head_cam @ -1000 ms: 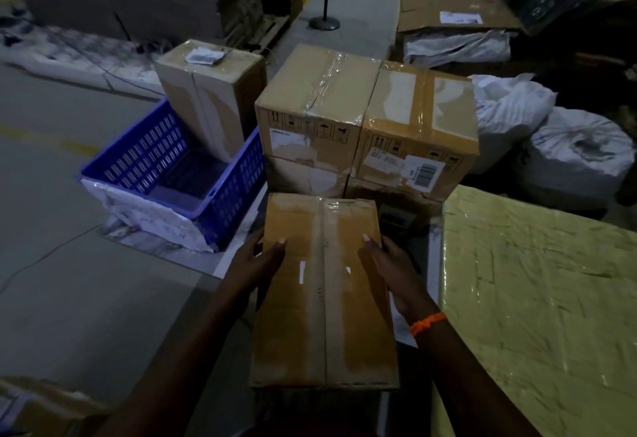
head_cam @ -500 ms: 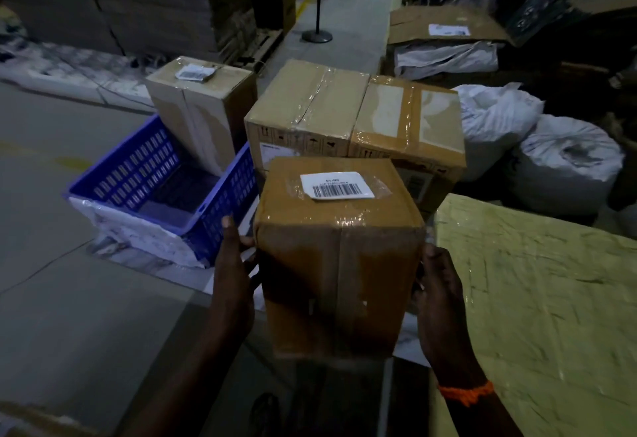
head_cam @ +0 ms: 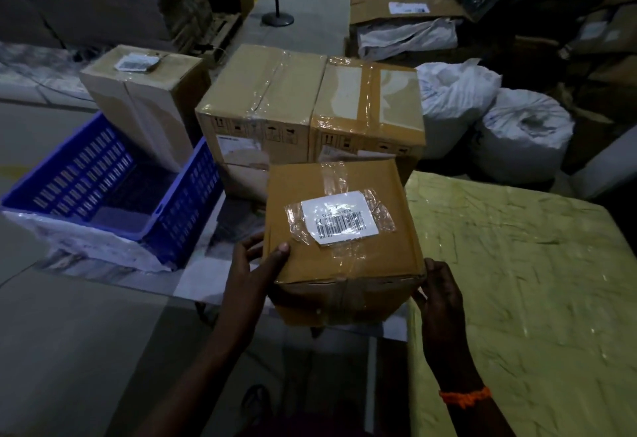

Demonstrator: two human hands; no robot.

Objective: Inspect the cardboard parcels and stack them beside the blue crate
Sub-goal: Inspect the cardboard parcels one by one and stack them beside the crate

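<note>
A taped parcel (head_cam: 339, 240) is gripped by both hands, left hand (head_cam: 253, 273) and right hand (head_cam: 439, 295). A grey concrete floor (head_cam: 69, 333) is seen in a dim warehouse (pretty cluttered), blue crate (head_cam: 103, 174) sitting left.

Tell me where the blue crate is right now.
In the head view the blue crate sits on the floor at left, left of the stacked cardboard parcels, with a tall box standing at its far end.

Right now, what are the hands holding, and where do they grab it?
A cardboard parcel: left hand at its near left corner, right hand at its near right corner.
</note>
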